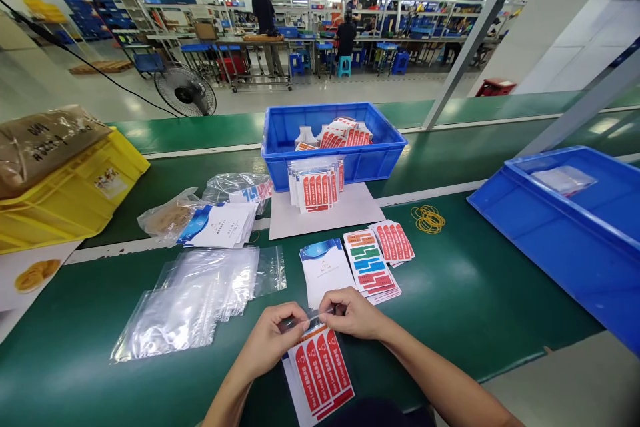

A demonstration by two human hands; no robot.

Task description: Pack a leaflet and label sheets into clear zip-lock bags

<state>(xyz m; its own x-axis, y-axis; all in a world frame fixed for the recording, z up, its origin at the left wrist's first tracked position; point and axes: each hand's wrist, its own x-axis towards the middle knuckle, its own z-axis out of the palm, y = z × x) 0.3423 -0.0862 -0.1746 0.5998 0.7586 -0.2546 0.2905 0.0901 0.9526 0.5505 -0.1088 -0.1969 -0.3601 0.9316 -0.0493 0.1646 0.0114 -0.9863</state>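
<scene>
Near the bench's front edge, my left hand (277, 339) and my right hand (353, 313) pinch the top edge of a clear zip bag (320, 367). Inside it show red label sheets over a white sheet. Just beyond my hands lie a stack of white and blue booklets (327, 273), a stack of multicoloured label sheets (370, 263) and a smaller stack of red label sheets (396, 241). To the left, empty clear zip bags (200, 307) are spread in an overlapping pile, with more booklets (220, 225) behind them.
A blue bin (335, 160) holds label sheets; filled bags (317, 188) lean at its front. Yellow rubber bands (428, 219) lie on the green bench. A second blue bin (555, 213) stands right, a yellow crate (75, 197) left. People work at benches behind a fan (185, 90).
</scene>
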